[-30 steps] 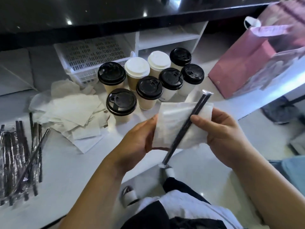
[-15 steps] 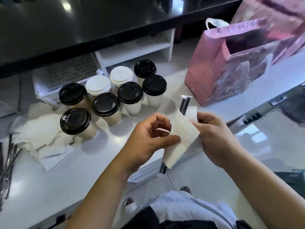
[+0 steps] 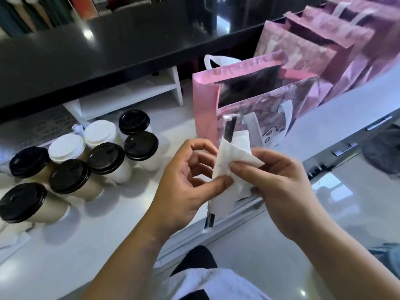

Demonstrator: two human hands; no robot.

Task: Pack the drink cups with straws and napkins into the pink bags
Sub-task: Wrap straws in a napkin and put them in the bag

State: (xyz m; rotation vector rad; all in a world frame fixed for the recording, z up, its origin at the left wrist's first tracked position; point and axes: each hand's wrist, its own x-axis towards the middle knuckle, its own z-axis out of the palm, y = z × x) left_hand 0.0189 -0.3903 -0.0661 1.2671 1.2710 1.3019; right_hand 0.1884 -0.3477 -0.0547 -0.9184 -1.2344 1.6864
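A white desk (image 3: 108,234) under a black counter carries eight lidded cups (image 3: 69,176) at the left, six with black lids and two with white, and a row of pink bags (image 3: 324,40) at the right. The nearest pink bag (image 3: 205,109) stands open, and a small red label (image 3: 283,72) inside its mouth is too blurred to read. In front of it, above the desk edge, the left hand (image 3: 184,180) and right hand (image 3: 281,180) both pinch a white napkin (image 3: 225,161) folded round dark wrapped straws (image 3: 229,126), which stick out above and below.

Bright soft light, glare spots on the black countertop (image 3: 129,44), blurred pink bags (image 3: 324,46), wide-angle bowing at edges.
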